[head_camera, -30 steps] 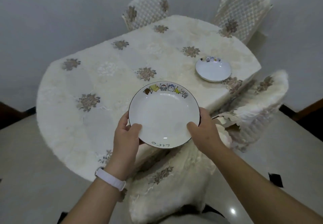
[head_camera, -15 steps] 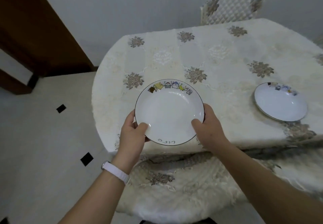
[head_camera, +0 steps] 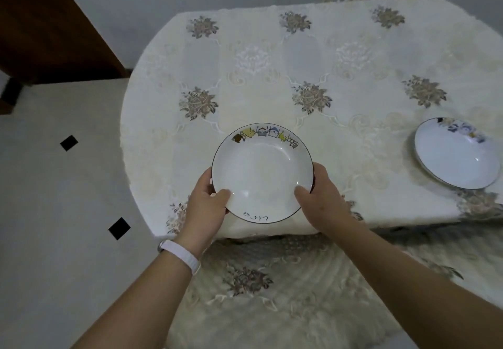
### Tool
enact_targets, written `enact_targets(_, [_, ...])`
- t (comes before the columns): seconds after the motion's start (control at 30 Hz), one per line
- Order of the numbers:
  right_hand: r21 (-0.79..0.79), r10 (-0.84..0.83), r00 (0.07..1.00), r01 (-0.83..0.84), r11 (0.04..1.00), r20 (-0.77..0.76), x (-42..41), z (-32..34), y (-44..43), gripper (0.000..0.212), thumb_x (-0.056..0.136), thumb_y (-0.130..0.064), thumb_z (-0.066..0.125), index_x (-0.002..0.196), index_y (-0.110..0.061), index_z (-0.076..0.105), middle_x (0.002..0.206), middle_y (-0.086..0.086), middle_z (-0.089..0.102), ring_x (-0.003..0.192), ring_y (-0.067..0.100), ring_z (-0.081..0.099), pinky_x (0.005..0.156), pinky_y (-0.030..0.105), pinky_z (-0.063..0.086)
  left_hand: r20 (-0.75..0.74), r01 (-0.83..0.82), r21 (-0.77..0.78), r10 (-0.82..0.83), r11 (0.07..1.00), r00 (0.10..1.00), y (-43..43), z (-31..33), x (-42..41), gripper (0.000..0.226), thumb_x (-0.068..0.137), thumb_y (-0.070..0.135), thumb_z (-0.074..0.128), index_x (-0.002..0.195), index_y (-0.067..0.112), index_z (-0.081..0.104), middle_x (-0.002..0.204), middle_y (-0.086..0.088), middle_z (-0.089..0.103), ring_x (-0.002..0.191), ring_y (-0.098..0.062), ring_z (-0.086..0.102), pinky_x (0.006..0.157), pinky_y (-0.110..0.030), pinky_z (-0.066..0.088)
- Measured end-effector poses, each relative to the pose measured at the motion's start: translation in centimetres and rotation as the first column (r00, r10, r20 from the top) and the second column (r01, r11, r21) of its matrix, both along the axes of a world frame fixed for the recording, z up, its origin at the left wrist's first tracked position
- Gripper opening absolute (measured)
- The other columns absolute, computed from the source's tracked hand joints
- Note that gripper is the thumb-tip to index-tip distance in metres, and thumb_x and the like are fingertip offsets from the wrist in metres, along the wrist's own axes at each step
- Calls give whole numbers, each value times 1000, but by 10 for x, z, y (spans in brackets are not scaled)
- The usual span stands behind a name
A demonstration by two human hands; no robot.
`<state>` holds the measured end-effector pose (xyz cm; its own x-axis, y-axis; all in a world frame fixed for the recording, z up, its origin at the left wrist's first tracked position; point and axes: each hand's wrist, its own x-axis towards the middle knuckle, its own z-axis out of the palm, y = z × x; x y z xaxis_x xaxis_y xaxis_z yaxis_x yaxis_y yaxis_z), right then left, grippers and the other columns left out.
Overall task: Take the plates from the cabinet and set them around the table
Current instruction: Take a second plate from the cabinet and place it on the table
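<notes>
We hold one white plate (head_camera: 261, 173) in both hands over the near edge of the table (head_camera: 272, 57); contact between the plate and the cloth cannot be judged from this view. The plate is round and shallow, glossy white, with a thin dark line round its rim. A band of small cartoon figures, yellow, brown, grey and blue, runs along the far part of the rim; a short handwritten word sits on the near part, upside down to us. Being round, it has no long axis; the figure band points away from us toward the table's middle, the word toward us. It lies roughly level, open face up.

Our left hand (head_camera: 205, 201) grips the plate's left near rim, thumb on top, fingers curled under. Our right hand (head_camera: 322, 198) grips the right near rim the same way. A white wristband (head_camera: 181, 254) sits on the left wrist.

A second plate (head_camera: 457, 155), white with blue figures on its far rim, rests on the tablecloth well to the right, near the table's edge. A covered chair seat (head_camera: 272, 294) lies below the held plate.
</notes>
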<state>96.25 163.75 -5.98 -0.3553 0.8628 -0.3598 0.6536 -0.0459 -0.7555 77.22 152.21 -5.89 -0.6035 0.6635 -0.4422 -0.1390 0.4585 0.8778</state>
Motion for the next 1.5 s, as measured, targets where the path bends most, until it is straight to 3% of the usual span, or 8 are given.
enact_targets(0.4, [-63, -34, 986, 44, 997, 163, -22, -69, 27, 51, 89, -18, 53, 137, -17, 37, 121, 9, 59, 98, 26, 55, 82, 37, 46, -63, 137, -160, -149, 978, 987, 30, -76, -27, 47, 84, 15, 59, 122, 43, 53, 100, 10, 69, 91, -15, 66, 80, -47, 57])
enact_targets(0.67, [-40, -67, 981, 76, 996, 185, -27, -85, 31, 51, 90, -22, 51, 139, -20, 34, 116, 7, 62, 97, 28, 59, 80, 38, 48, -8, 67, -196, -70, 978, 997, 28, -94, -27, 36, 85, 20, 67, 112, 34, 48, 103, 4, 70, 95, -16, 67, 86, -47, 55])
enact_targets(0.9, [-34, -71, 985, 77, 996, 158, -24, -85, 30, 52, 91, -22, 52, 140, -20, 35, 102, -3, 58, 89, 21, 56, 73, 30, 40, 22, 59, -183, -55, 981, 998, 26, -91, -24, 33, 85, 23, 67, 106, 41, 48, 105, 4, 70, 97, -15, 66, 88, -45, 55])
enact_targets(1.0, [-18, -73, 984, 77, 997, 162, -19, -81, 30, 50, 90, -25, 53, 138, -21, 38, 88, -10, 57, 83, 17, 57, 71, 31, 41, 24, 94, -184, -91, 978, 996, 22, -80, -23, 36, 89, 22, 66, 117, 32, 47, 106, 1, 68, 97, -16, 64, 88, -41, 54])
enact_targets(1.1, [43, -71, 979, 64, 997, 189, -11, -72, 29, 48, 91, -29, 53, 137, -20, 42, 90, -9, 57, 85, 18, 57, 75, 35, 46, 0, 62, -183, -63, 981, 998, 13, -64, -25, 39, 91, 25, 62, 126, 30, 44, 99, 3, 64, 93, -18, 63, 89, -45, 53])
enact_targets(1.23, [163, -12, 974, -26, 986, 225, 2, -53, 26, 45, 90, -37, 49, 133, -24, 46, 104, -8, 58, 93, 19, 60, 83, 42, 51, -22, 4, -165, -8, 986, 1000, -9, -42, -24, 38, 96, 27, 56, 131, 29, 41, 108, 3, 61, 96, -24, 65, 74, -40, 56])
enact_targets(1.33, [284, 67, 967, -138, 949, 246, 11, -38, 22, 43, 93, -34, 49, 134, -23, 47, 116, -3, 59, 104, 20, 57, 86, 39, 47, -99, -4, -111, -7, 994, 995, -27, -26, -16, 35, 97, 24, 56, 128, 31, 42, 117, 2, 57, 98, -19, 61, 63, -22, 54])
enact_targets(1.5, [423, 256, 916, -374, 825, 309, 19, -7, 9, 42, 95, -32, 51, 133, -14, 52, 124, 6, 60, 110, 28, 54, 86, 37, 44, -392, 129, -154, -181, 980, 902, -56, 5, 4, 48, 96, 27, 58, 141, 24, 41, 132, 10, 45, 120, -6, 43, 95, -24, 34])
